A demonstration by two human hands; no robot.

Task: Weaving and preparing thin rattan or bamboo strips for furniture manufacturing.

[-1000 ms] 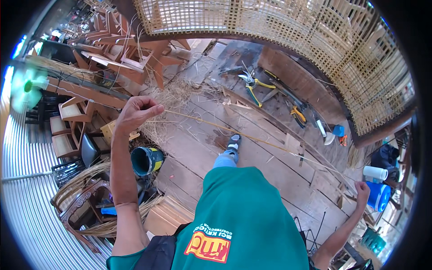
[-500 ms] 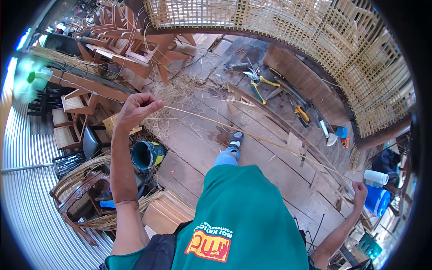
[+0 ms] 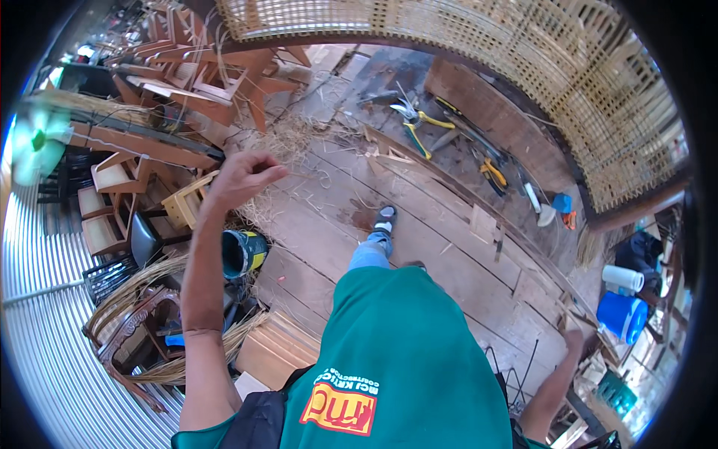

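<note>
My left hand (image 3: 250,178) is raised over the floor on the left, thumb and fingers pinched together. From its fingertips a short piece of thin cane strand (image 3: 301,176) shows faintly, then is lost against the boards. Far to the right, my right hand (image 3: 574,340) is small in view and looks closed; what it holds, if anything, cannot be made out. Beyond both hands stands a large woven cane panel (image 3: 516,82) in a dark wooden frame, touched by neither hand.
Yellow-handled pruning shears (image 3: 413,127), orange-handled pliers (image 3: 492,176) and other tools lie ahead. A dark bucket (image 3: 238,254) and a bundle of cane strands (image 3: 138,292) are at left, below wooden chair frames (image 3: 213,86). A blue jug (image 3: 622,317) stands right.
The long strand stretched between my hands no longer shows as a taut line. My right hand has moved lower and slightly left; my left hand has shifted slightly right in view, still pinched.
</note>
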